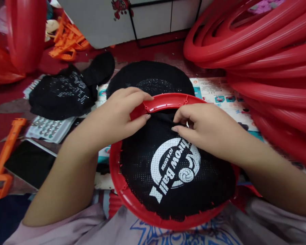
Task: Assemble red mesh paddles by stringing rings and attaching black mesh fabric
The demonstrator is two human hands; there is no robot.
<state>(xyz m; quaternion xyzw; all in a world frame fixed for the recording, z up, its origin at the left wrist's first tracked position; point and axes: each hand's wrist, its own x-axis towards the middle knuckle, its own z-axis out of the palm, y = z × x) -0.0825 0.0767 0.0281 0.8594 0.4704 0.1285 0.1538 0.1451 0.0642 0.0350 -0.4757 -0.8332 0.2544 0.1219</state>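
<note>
Ring location: the glossy red plastic ring frame [168, 101] lies directly before the person, near edge over the pale mauve printed shirt [112, 231], far edge overlapping a second round black mesh panel [153, 75].
Mesh location: the round black mesh fabric panel with white "Throw Ball" lettering [140, 153] lies inside the ring frame.
Left-hand grip: the left hand [122, 109] appears closed on the far rim, index finger on the plastic, thumb just inside at the fabric edge.
Right-hand grip: the right hand [201, 119] is curled at the far edge of the fabric; whether finger and thumb pinch cloth cannot be told.
Ring handling: judged light, fairly stiff and smooth enough to slip; hold by the broad outer rim.
Peg handling: the small red plastic pegs [170, 217] along the inner edge are probably the fragile part; keep side load off them.
Mesh handling: judged soft, thin and limp; take hold at the edge, clear of the print.
Hidden: the ring's right side lies partly under the right forearm; the left hand covers part of the far-left rim; the underside of the ring is unseen.
Cut off: the stacked red plastic rings [244, 51] run out of view at the right.
Hard to make out: fabric edge between the hands, dark against shadow; small print on the white paper sheet with teal pictures [211, 88].
</note>
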